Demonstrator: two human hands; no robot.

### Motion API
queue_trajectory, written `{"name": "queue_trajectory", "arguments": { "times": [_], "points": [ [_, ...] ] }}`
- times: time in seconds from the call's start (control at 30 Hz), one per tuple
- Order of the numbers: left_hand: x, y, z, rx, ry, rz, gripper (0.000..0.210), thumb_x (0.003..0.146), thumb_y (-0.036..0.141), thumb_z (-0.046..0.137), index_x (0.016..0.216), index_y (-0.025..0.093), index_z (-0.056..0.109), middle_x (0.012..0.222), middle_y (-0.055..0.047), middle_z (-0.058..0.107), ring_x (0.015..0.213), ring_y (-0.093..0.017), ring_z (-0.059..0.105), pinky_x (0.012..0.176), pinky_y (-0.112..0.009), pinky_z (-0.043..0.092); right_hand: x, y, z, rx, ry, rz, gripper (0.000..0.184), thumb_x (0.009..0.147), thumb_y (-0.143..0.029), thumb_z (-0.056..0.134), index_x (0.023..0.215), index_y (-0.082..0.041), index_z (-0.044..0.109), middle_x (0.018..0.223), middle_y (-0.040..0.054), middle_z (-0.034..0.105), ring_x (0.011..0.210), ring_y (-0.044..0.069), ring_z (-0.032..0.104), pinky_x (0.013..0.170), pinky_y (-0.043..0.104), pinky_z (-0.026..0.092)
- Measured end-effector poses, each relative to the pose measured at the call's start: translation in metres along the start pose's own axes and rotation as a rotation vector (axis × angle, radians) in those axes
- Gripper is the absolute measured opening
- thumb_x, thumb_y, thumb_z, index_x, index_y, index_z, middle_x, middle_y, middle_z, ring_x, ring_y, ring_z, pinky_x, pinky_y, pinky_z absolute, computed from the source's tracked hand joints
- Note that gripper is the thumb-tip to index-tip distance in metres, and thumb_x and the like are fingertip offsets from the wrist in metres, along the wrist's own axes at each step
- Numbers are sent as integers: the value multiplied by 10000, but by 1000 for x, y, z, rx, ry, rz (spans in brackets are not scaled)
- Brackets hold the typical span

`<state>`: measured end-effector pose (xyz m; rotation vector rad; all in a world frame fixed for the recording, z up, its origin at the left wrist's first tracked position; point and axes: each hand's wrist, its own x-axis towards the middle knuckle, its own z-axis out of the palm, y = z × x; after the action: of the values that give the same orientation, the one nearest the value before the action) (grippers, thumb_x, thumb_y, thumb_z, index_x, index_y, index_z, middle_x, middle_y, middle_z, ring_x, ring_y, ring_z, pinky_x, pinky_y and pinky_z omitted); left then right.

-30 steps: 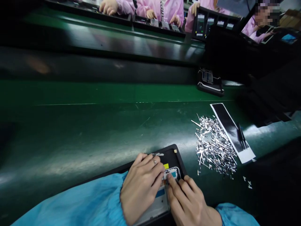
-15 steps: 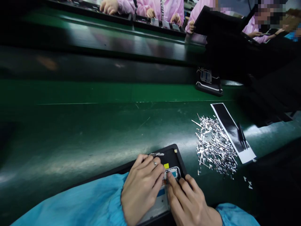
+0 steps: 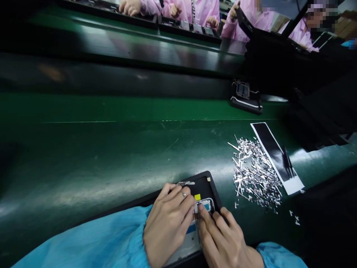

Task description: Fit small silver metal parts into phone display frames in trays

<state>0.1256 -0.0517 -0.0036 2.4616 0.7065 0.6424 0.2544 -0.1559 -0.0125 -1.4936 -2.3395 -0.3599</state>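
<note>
A phone frame (image 3: pixel 178 252), silvery with blue patches, lies in a black tray (image 3: pixel 195 189) at the bottom centre. Over its left side is my left hand (image 3: pixel 170 223), a ring on one finger, its fingers bent together. Their tips meet near the frame's upper part, and whatever they pinch is hidden. My right hand (image 3: pixel 223 238) grips the frame's right side, with one fingertip pressed on its upper part beside the left fingers. Just above the frame is a yellow square sticker (image 3: pixel 197 197). A crumpled clear strip (image 3: pixel 186 183) sits by the tray's far edge.
Right of the tray, many small silvery strips (image 3: pixel 255 173) form a pile. Beside it lies a black-and-white sheet (image 3: pixel 272 149) with dark tweezers (image 3: pixel 288 162) on it. Another black tray (image 3: pixel 247 102) holds a phone frame farther back. People in pink sleeves work across the green bench (image 3: pixel 125 149).
My hands and the phone frame stay almost still. Across the bench, a person's hand and a dark tray have moved up, and another person's hands have shifted slightly.
</note>
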Motion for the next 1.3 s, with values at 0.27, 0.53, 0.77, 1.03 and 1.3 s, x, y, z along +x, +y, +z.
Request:
{"name": "queue_trajectory", "arguments": {
  "times": [0.27,0.53,0.77,1.03,1.3],
  "points": [
    [2,0,-2,14,1,6,279,815,77,320,622,167,500,659,-19,544,616,-143,478,637,-309,352,1,1,2,-8,39,3,373,827,-55,247,826,-73,620,973,144,633,762,210,547,758,368,354],
    [-5,-3,8,-45,29,-46,261,812,77,313,656,166,502,698,-25,537,662,-161,454,692,-349,315,0,-2,1,-12,-29,16,350,823,-48,267,926,-38,601,1027,158,609,801,211,541,804,395,330],
    [-6,-4,12,-58,22,-42,265,820,81,307,653,166,494,677,-21,514,641,-159,437,688,-351,309,-3,-3,4,10,-37,15,355,814,-41,263,941,-14,593,1020,185,604,756,193,541,828,408,331],
    [-7,-2,12,-52,26,-30,281,829,76,296,656,159,502,676,-24,516,630,-154,443,705,-362,321,-14,-4,11,58,-24,84,301,805,-57,334,974,-37,583,1126,165,553,798,194,526,847,396,341],
    [-1,0,0,84,-64,43,281,813,50,313,705,141,555,728,-47,589,654,-160,519,740,-359,347,-3,-4,2,19,-56,50,352,802,-36,268,934,-34,595,1042,176,596,723,181,526,835,392,346]
  ]
}}
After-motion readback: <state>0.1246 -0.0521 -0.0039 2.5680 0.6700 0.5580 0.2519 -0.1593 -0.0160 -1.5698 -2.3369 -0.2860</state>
